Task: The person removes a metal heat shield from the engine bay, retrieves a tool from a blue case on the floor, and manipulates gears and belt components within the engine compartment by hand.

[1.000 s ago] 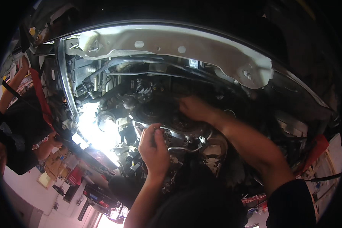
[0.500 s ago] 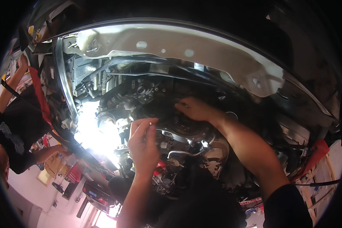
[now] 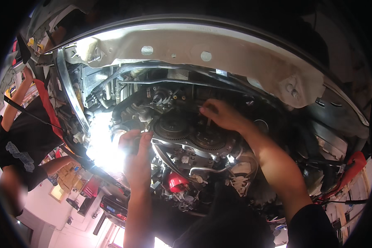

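Observation:
Two dark toothed wheels sit side by side on the engine, a left wheel [image 3: 172, 127] and a right wheel [image 3: 213, 142]. My left hand [image 3: 137, 159] is raised at the left wheel's near-left edge, with fingers curled and thumb up. Whatever its fingers hold is lost in shadow and glare. Over the far side of the right wheel, my right hand [image 3: 223, 115] has its fingers bent together. Anything small in its grip cannot be made out. Below the wheels, a curved metal pipe [image 3: 204, 169] crosses the engine near a red round part [image 3: 177, 182].
A very bright light [image 3: 105, 144] washes out the area left of my left hand. The car's pale metal crossmember [image 3: 235, 64] arches across the far side. At the left stands another person in a black shirt [image 3: 25, 136], beside a red fender cover [image 3: 47, 105].
My left hand has moved left, uncovering the wheels; the small white spot at its fingertips no longer shows. My right hand has shifted slightly right. The view has tilted a little.

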`<state>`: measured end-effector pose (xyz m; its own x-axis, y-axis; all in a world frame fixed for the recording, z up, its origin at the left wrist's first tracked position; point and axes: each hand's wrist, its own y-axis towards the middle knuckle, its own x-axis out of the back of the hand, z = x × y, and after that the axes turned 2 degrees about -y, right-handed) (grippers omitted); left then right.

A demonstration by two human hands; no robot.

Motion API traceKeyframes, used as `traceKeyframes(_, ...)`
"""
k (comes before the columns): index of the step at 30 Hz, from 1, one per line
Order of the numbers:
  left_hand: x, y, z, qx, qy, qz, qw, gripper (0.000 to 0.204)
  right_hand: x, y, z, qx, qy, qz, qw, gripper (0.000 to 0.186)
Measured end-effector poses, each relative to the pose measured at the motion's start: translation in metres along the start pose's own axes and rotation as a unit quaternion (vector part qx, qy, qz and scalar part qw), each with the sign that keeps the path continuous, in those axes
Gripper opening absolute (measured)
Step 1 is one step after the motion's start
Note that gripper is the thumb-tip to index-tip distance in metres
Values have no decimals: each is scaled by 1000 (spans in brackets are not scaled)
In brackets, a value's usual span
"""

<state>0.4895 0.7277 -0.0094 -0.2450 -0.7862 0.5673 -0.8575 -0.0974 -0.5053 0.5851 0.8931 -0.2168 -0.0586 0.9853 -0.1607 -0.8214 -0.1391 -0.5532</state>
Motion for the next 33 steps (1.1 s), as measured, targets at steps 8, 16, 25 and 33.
traceKeyframes(8, 6, -1, 4, 50, -57, -59, 995, 18, 20, 4, 22, 77, -135, 29, 987, 31)
traceKeyframes(16, 1, -5, 6, 63, -41, -39, 996, 21, 28, -6, 27, -75, -16, 127, 989, 29)
traceKeyframes(25, -7, -10, 2, 31, -10, -38, 999, 21, 21, -13, 26, -69, 41, 104, 991, 21)
traceKeyframes(33, -2, 12, -4, 19, -119, -61, 991, 21, 8, -20, 29, 68, -57, 33, 995, 20)
